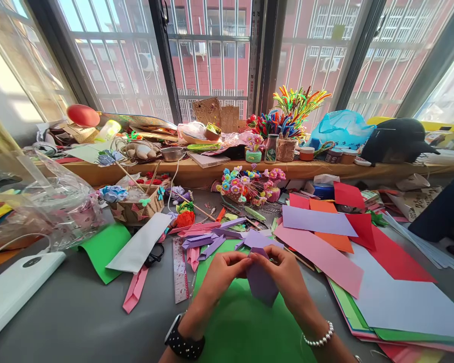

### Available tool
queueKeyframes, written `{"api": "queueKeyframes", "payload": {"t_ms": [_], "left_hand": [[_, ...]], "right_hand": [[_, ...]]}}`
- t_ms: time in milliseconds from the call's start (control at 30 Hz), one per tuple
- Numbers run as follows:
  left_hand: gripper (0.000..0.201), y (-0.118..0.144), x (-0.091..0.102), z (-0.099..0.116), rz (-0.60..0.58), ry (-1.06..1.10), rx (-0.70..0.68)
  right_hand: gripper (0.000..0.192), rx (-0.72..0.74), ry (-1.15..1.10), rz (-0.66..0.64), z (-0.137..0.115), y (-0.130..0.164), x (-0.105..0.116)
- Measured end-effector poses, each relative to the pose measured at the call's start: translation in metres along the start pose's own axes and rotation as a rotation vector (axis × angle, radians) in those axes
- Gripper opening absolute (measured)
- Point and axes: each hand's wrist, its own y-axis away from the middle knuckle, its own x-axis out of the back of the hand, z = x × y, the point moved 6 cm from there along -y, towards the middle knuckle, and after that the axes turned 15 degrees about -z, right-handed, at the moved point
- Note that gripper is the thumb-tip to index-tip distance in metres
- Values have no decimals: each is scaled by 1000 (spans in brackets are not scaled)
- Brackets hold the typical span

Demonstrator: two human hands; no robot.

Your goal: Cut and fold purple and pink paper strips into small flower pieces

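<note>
Hands meet at the middle of the grey table, both pinching one piece of purple paper. The left hand closes on its upper left edge, fingers curled tight; the right hand grips the upper right edge the same way, so neither hand is spread. The paper hangs point-down between them, folded (how many layers cannot be told), just above a green sheet lying flat under the wrists. A black watch sits on the left wrist, a bead bracelet on the right.

Just beyond the fingers lie purple strips and a ruler, the ruler touching the green sheet's left edge. Right of the hands spreads a loose stack of coloured sheets, a pink one nearest the right hand. To the left, a white sheet overlaps a second green piece, with black scissors beside it. Farther back stands a basket and, on the window ledge, a bunch of pipe cleaners.
</note>
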Motion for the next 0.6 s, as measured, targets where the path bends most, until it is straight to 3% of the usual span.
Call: {"api": "queueKeyframes", "payload": {"t_ms": [267,467,600], "left_hand": [[25,-1,-2,-7,-36,30,32],[27,2,1,-6,35,6,30],[26,3,1,-4,46,-26,1]], "right_hand": [[31,-23,10,44,2,0,3],[30,-17,-60,43,5,-1,4],[34,-22,16,28,5,-2,4]]}}
